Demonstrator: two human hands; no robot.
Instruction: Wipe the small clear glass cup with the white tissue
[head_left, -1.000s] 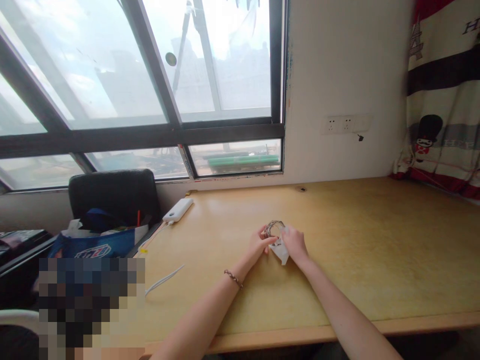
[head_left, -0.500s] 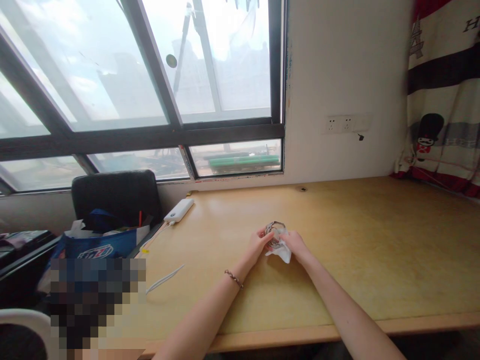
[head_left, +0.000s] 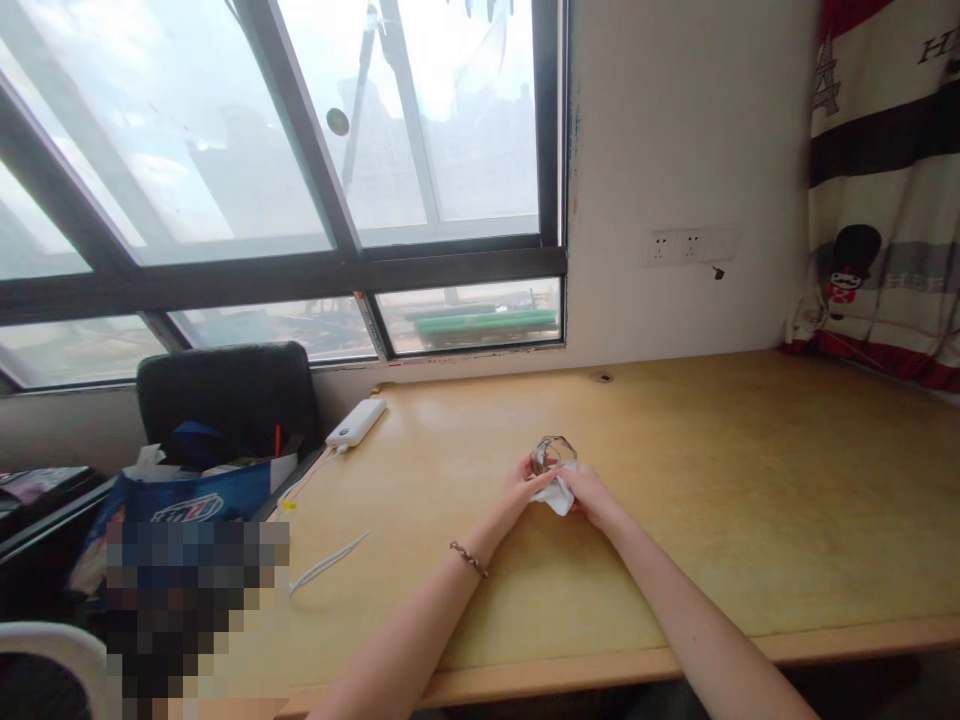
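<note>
Above the table, a small clear glass dish [head_left: 555, 447] with a faceted rim is tilted between both hands. My left hand [head_left: 528, 480] is closed around its left side, thumb reaching across the near part. A crumpled white tissue [head_left: 556, 497] hangs over the near side of the glass. My right hand [head_left: 592, 494] is closed on the tissue and pressed against the dish's right side; its fingertips are partly hidden behind the tissue.
On the wooden table [head_left: 750, 500], a white power bank [head_left: 358, 423] with a cable lies at the left edge. A white cable end [head_left: 330, 562] rests nearer. Left of the table, a blue bag [head_left: 187, 495] sits on a black chair [head_left: 225, 390]. Wall sockets [head_left: 675, 245] are behind.
The dish has tilted so its rim shows more openly. My right hand and the tissue have shifted lower over its near side, and my left thumb now lies across the tissue.
</note>
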